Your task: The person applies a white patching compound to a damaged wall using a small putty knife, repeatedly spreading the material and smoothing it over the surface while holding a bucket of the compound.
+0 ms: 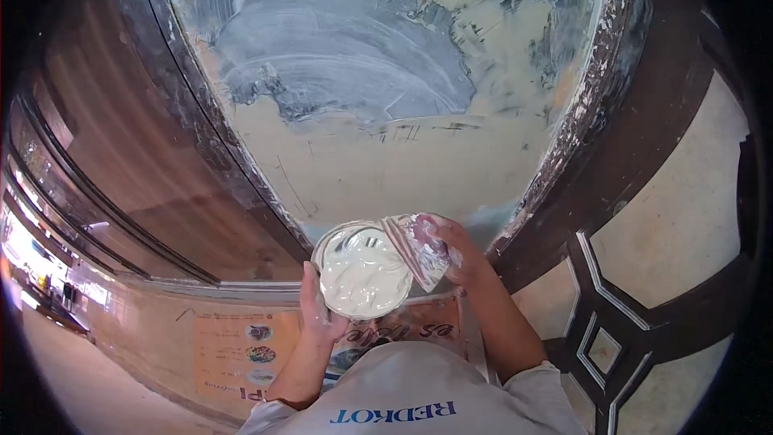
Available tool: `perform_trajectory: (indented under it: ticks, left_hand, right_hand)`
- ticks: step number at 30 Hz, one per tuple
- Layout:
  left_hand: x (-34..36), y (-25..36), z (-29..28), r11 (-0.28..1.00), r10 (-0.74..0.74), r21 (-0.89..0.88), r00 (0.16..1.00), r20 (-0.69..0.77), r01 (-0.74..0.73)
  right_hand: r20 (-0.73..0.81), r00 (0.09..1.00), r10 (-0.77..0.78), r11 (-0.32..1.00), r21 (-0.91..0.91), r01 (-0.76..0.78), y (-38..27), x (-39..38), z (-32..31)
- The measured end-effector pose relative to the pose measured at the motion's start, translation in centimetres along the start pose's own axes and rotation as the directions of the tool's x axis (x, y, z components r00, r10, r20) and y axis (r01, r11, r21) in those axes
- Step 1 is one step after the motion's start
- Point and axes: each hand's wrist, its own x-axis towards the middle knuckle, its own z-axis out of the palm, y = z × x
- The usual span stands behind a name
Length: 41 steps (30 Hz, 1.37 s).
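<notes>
In front of my body, a round tub (317, 254) is filled with glossy off-white paste (364, 283). My left hand (316, 300) is wrapped round the tub's left side, with the thumb side up along the wall. A putty-smeared scraper (412, 251) with reddish streaks is gripped in my right hand (456, 251). Its edge lies at the tub's right rim, over the paste. White smears cover the fingers of my right hand. How the scraper's far side is shaped stays hidden behind the fingers.
Ahead stands a wall panel (378, 165) with grey and beige filler patches. Dark, worn frame posts (576, 129) flank it. At left is a brown wooden panel (161, 153); at right, dark lattice (612, 330). Printed orange sheets (241, 346) lie below.
</notes>
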Motion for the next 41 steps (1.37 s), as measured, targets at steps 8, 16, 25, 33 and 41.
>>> perform_trajectory:
  ticks: [8, 16, 25, 33, 41]
  left_hand:
    - [-0.4, -4.2, 0.1, 0.995, -0.044, 0.084, 0.998, -0.046, 0.048]
    - [-0.4, -6.3, 1.1, 0.994, -0.109, 0.008, 0.992, -0.058, 0.110]
    - [0.6, -5.2, 0.9, 0.984, 0.024, -0.173, 0.994, -0.105, -0.042]
    - [0.8, -4.3, 1.3, 0.978, 0.029, -0.206, 0.999, -0.027, -0.034]
    - [0.2, -2.9, 1.3, 0.974, 0.014, -0.226, 1.000, 0.001, -0.013]
  right_hand:
    - [-0.188, 0.982, -0.020, 0.999, 0.037, 0.028, 0.4, 0.4, -3.7]
    - [-0.365, 0.927, -0.091, 0.992, 0.050, 0.117, 1.1, 0.4, -8.5]
    - [-0.334, 0.870, -0.364, 0.931, -0.167, 0.326, -4.3, -1.4, -5.9]
    - [-0.151, 0.972, -0.181, 0.859, -0.505, 0.081, -8.0, -1.4, -2.7]
    - [-0.015, 1.000, 0.009, 0.389, -0.921, -0.017, -8.1, 1.6, 0.2]
